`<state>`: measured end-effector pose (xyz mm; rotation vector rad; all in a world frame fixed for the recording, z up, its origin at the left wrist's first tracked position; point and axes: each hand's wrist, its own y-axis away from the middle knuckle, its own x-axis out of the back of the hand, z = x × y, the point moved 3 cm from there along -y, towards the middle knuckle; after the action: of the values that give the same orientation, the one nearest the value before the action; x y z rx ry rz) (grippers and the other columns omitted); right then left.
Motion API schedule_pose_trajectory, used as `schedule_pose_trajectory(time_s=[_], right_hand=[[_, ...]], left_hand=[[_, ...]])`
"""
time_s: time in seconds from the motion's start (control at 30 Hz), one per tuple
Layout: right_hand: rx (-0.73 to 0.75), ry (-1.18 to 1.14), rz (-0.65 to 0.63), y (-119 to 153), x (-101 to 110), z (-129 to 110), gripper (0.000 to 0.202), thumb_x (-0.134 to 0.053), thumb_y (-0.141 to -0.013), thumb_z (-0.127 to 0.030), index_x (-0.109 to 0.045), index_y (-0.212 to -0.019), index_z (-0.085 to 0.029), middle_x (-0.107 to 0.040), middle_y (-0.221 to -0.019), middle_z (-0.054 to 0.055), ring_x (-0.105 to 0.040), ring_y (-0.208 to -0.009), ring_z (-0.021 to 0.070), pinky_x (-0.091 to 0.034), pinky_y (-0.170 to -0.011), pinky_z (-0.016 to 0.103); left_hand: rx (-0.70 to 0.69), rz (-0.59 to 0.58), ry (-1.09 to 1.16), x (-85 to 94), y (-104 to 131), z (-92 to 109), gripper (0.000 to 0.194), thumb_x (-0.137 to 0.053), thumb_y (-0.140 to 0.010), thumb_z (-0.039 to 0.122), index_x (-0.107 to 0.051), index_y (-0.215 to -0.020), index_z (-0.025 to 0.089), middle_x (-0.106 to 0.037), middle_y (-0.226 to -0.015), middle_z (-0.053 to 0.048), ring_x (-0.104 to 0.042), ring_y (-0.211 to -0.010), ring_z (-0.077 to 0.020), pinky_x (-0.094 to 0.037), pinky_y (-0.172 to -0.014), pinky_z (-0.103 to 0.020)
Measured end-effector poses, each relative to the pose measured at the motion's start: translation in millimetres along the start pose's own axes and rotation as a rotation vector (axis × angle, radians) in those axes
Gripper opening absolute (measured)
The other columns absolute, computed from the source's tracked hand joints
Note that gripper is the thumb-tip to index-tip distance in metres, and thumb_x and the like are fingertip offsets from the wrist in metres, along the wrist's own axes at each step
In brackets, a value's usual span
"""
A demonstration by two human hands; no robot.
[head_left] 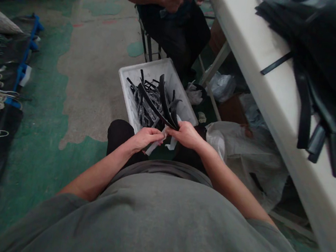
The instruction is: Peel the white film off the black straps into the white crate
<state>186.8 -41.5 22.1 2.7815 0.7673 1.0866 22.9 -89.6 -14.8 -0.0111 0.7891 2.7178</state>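
My right hand (188, 135) is closed around the near ends of several black strips (165, 102), which fan out forward over a white plastic bin (126, 87). Beside it, my left hand (144, 140) pinches a whitish, translucent strip of film or tape (154, 146) that hangs below the fingers. Another pale piece dangles under my right hand. Inside the bin lies a tangle of black strips (145, 112), some with a shiny clear covering. How the film joins the held strips is hidden by my fingers.
A co-worker (174, 0) sits beyond the bin, holding a dark object. On the right, a white table (240, 40) carries a heap of black strips (329, 61). Plastic bags (246, 150) lie beneath it. Blue pallets (27, 54) with cords stand left.
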Motion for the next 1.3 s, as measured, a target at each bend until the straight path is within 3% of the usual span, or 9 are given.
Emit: schedule_pose_trajectory(time_s=[0.13, 0.37, 0.57, 0.7, 0.8, 0.97, 1.07, 1.2, 1.3], right_hand=[[-0.041, -0.114, -0.035, -3.5, 4.3, 5.5, 0.021, -0.059, -0.082, -0.028, -0.069, -0.069, -0.014, -0.059, -0.056, 0.000, -0.052, -0.052, 0.0113, -0.037, -0.050, 0.022], [-0.077, -0.350, 0.027, 1.6, -5.1, 2.9, 0.029, -0.070, -0.071, -0.042, -0.065, -0.072, -0.013, -0.060, -0.061, 0.000, -0.050, -0.051, 0.0099, -0.039, -0.047, 0.020], [-0.149, -0.491, 0.040, 4.0, -20.4, 11.8, 0.021, -0.062, -0.071, -0.034, -0.063, -0.069, -0.013, -0.061, -0.061, 0.001, -0.050, -0.049, 0.0102, -0.039, -0.046, 0.022], [-0.087, -0.348, 0.053, 3.7, -15.1, 11.3, 0.019, -0.061, -0.073, -0.030, -0.063, -0.063, -0.014, -0.061, -0.058, 0.000, -0.051, -0.051, 0.0107, -0.037, -0.049, 0.022], [-0.052, -0.214, 0.060, 4.5, -12.1, 5.9, 0.016, -0.062, -0.074, -0.025, -0.063, -0.061, -0.014, -0.061, -0.058, 0.001, -0.054, -0.057, 0.0124, -0.036, -0.050, 0.021], [-0.030, -0.081, 0.057, 6.0, -11.7, 0.6, 0.017, -0.065, -0.075, -0.025, -0.064, -0.062, -0.015, -0.061, -0.058, 0.000, -0.054, -0.058, 0.0135, -0.032, -0.050, 0.021], [-0.033, -0.066, 0.065, 6.1, -7.8, 2.3, 0.019, -0.064, -0.078, -0.025, -0.063, -0.060, -0.016, -0.063, -0.059, 0.002, -0.055, -0.057, 0.0139, -0.033, -0.051, 0.023], [-0.034, -0.076, 0.032, 4.2, -1.6, 5.9, 0.021, -0.062, -0.078, -0.023, -0.063, -0.058, -0.016, -0.064, -0.057, 0.002, -0.054, -0.054, 0.0129, -0.034, -0.051, 0.023], [-0.036, -0.110, -0.003, 1.6, -1.6, 9.3, 0.022, -0.062, -0.078, -0.023, -0.063, -0.058, -0.015, -0.062, -0.055, 0.001, -0.053, -0.051, 0.0116, -0.035, -0.051, 0.022]], left_hand=[[-0.006, 0.014, 0.019, -1.9, 2.6, 4.0, 0.027, -0.080, -0.056, 0.029, -0.063, -0.071, 0.016, -0.064, -0.063, 0.002, -0.056, -0.056, -0.0102, -0.042, -0.057, -0.022], [-0.055, 0.140, -0.011, -2.6, 5.4, 9.9, 0.029, -0.080, -0.061, 0.038, -0.063, -0.067, 0.015, -0.066, -0.061, -0.001, -0.056, -0.056, -0.0112, -0.043, -0.059, -0.024], [-0.018, 0.111, 0.102, -2.7, 3.4, -0.2, 0.033, -0.079, -0.063, 0.044, -0.068, -0.072, 0.014, -0.072, -0.073, -0.006, -0.064, -0.065, -0.0153, -0.049, -0.067, -0.027], [0.062, 0.077, 0.160, -3.2, 1.5, -9.4, 0.031, -0.072, -0.067, 0.043, -0.070, -0.075, 0.013, -0.073, -0.075, -0.008, -0.067, -0.068, -0.0194, -0.052, -0.069, -0.031], [0.029, 0.085, 0.109, -5.9, 1.1, -6.6, 0.026, -0.067, -0.071, 0.040, -0.070, -0.075, 0.014, -0.073, -0.073, -0.007, -0.067, -0.069, -0.0187, -0.052, -0.069, -0.030], [-0.056, 0.112, -0.025, -10.7, 2.3, 3.6, 0.007, -0.066, -0.068, 0.019, -0.070, -0.072, 0.014, -0.070, -0.068, -0.002, -0.065, -0.065, -0.0148, -0.052, -0.070, -0.027], [0.000, 0.045, -0.001, -11.9, 3.7, -0.1, 0.015, -0.065, -0.066, 0.011, -0.071, -0.079, 0.014, -0.072, -0.070, -0.002, -0.065, -0.064, -0.0144, -0.053, -0.069, -0.027], [0.108, -0.067, 0.077, -9.7, 6.1, -11.2, 0.014, -0.071, -0.068, 0.018, -0.070, -0.081, 0.013, -0.073, -0.071, -0.006, -0.067, -0.063, -0.0155, -0.052, -0.063, -0.027], [0.121, -0.145, 0.011, -6.8, 8.2, -13.0, 0.017, -0.075, -0.071, 0.028, -0.071, -0.077, 0.013, -0.073, -0.070, -0.007, -0.066, -0.062, -0.0151, -0.051, -0.060, -0.025]])
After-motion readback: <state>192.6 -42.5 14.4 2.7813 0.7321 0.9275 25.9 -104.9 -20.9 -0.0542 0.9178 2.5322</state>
